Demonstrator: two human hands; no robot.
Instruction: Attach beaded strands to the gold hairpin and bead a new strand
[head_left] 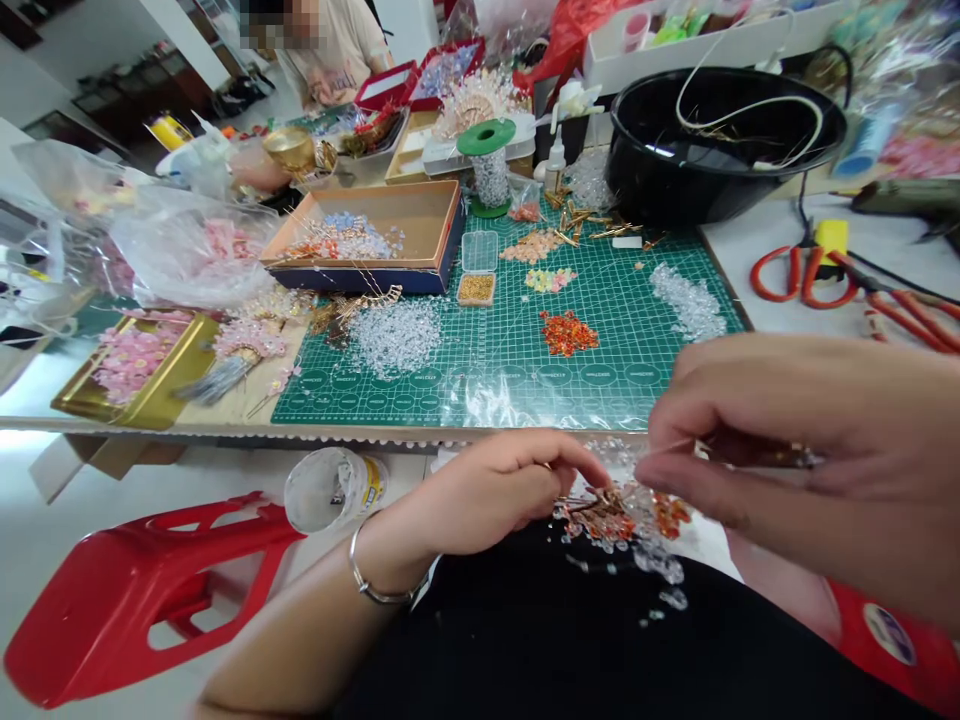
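Note:
My left hand [517, 485], with a silver bangle at its wrist, is closed on a beaded hair ornament [611, 520] just above my lap. Orange and clear beads on thin stems make up the ornament, and clear beads dangle from its lower side. Beside it on the right, my right hand [810, 470] is raised with thumb and forefinger pinched together. A fine thread or wire seems to run at its fingertips, too thin to make out. Orange beads [570, 333] lie in a pile on the green cutting mat [487, 385] beyond my hands.
Piles of clear beads [395, 338] lie on the mat near a small box of gold beads [476, 290]. Behind are an open box [424, 225], a green spool [487, 165] and a black basin [652, 160]. Red-handled pliers [919, 315] lie right; a red stool [97, 610] stands below left.

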